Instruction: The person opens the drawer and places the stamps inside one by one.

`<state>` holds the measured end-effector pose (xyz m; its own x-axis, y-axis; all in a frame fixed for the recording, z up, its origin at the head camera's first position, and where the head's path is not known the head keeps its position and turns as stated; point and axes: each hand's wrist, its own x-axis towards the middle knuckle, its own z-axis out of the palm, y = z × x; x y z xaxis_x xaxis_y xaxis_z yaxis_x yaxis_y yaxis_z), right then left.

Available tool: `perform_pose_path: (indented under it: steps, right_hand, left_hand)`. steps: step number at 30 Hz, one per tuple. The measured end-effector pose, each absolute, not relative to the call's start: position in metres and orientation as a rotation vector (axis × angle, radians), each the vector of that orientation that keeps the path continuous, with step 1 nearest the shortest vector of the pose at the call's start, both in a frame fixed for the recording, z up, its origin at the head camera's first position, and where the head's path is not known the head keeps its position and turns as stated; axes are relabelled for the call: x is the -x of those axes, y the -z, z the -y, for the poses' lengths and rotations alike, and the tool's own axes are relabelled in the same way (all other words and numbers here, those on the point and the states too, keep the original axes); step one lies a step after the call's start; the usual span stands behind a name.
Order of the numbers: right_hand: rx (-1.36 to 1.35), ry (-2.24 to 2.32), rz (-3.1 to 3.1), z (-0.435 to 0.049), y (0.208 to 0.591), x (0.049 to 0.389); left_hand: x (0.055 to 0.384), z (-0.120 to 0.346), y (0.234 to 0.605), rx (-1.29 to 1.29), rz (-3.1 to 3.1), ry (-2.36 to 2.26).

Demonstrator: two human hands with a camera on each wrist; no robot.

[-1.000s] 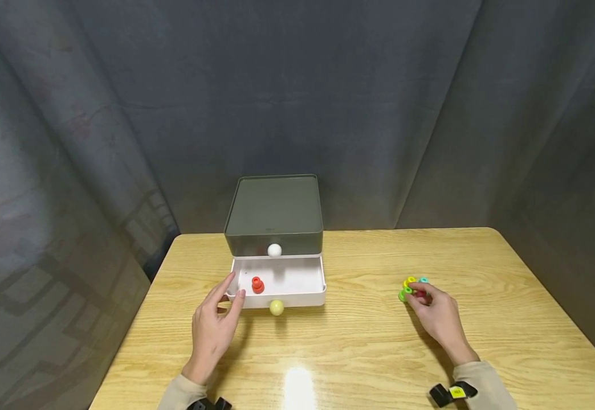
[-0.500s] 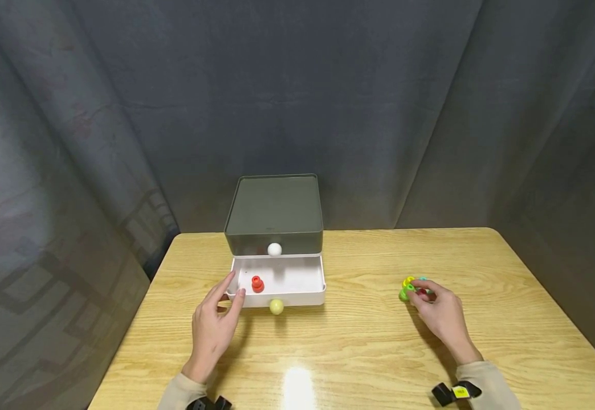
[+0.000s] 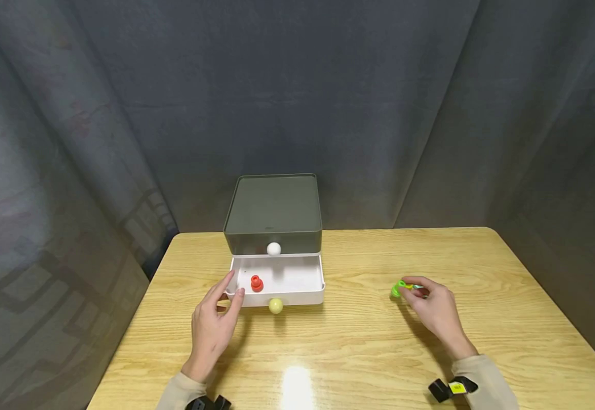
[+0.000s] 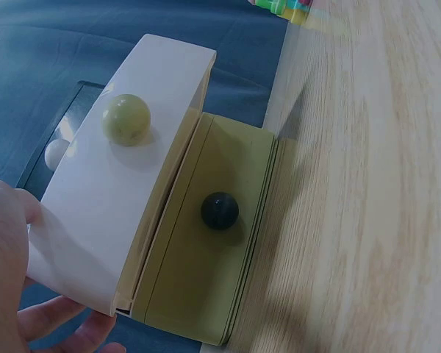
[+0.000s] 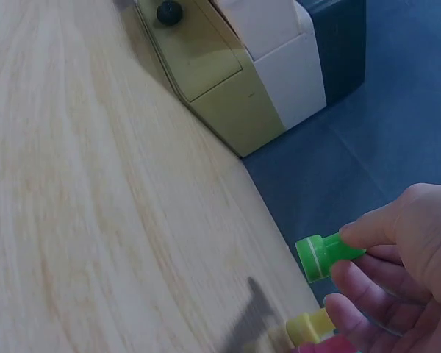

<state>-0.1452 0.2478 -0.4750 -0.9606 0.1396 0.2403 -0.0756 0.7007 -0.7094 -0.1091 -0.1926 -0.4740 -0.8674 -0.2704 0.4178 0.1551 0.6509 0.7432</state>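
Observation:
The white middle drawer (image 3: pixel 300 298) of a small cabinet stands pulled out, with a red stepped peg (image 3: pixel 256 284) inside near its left side. My left hand (image 3: pixel 212 333) grips the drawer's front left corner, thumb on the front and fingers at the side. On the right, my right hand (image 3: pixel 438 316) pinches a green stepped peg (image 5: pixel 325 255) between thumb and fingers, held above the table. Below that hand, in the right wrist view, are a yellow peg (image 5: pixel 309 328) and a pink one (image 5: pixel 334 344), both partly hidden by the fingers or the frame edge.
Over the drawer sits the dark top section (image 3: pixel 274 205) with a white knob (image 3: pixel 274 249). A lower olive drawer (image 4: pixel 198 287) with a black knob (image 4: pixel 220 211) is pushed in. The wooden table (image 3: pixel 349 347) ends at a grey curtain (image 3: pixel 359 114).
My right hand has picked up the green peg from the cluster and moved it slightly left and up. The left hand stays at the drawer corner.

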Motion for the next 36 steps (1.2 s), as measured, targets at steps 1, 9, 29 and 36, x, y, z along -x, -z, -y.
perform_pose_path:
  steps: [1, 9, 29, 36]
  right_hand:
    - [0.054, -1.126, 2.643, -0.247, 0.474, 0.145]
    - [0.031, -1.182, 2.664, -0.239, 0.466, 0.150]
    - [-0.139, -1.151, 2.653, -0.218, 0.446, 0.156]
    - [-0.203, -1.126, 2.635, -0.211, 0.437, 0.157]
  left_hand:
    - [0.109, 0.193, 0.474, -0.090, 2.368, 1.132]
    - [0.109, 0.192, 0.473, -0.089, 2.365, 1.133]
    - [0.110, 0.193, 0.473, -0.087, 2.374, 1.134]
    - [0.109, 0.193, 0.473, -0.092, 2.373, 1.135]
